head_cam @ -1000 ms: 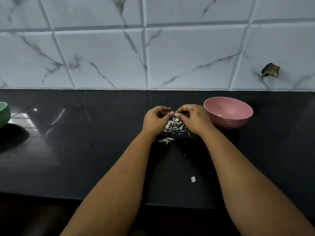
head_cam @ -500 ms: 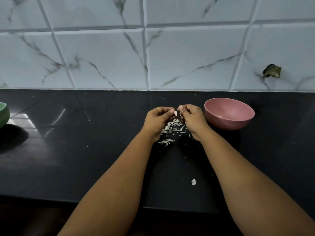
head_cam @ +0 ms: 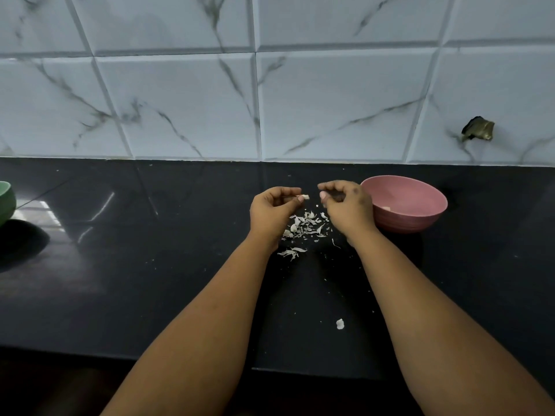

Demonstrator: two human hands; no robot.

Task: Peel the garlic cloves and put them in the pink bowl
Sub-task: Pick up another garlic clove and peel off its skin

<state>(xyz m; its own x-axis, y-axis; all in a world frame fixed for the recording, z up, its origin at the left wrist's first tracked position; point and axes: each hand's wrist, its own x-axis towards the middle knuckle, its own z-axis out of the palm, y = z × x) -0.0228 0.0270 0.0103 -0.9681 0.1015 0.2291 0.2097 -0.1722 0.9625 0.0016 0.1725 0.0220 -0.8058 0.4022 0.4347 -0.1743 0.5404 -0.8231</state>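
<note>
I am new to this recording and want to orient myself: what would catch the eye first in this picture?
First, the two hands at the centre of the black counter: the left hand pinches a garlic clove, and the right hand is just apart from it. Under them lies a pile of garlic skins. Beside the right hand stands the pink bowl.

My left hand (head_cam: 274,210) pinches a garlic clove (head_cam: 304,196) above a heap of peelings (head_cam: 307,225) on the black counter (head_cam: 150,265). My right hand (head_cam: 345,205), fingers curled, is apart from it, beside the pink bowl (head_cam: 420,217). One pale scrap (head_cam: 339,323) lies nearer me; a green bowl (head_cam: 6,202) sits far left.
</note>
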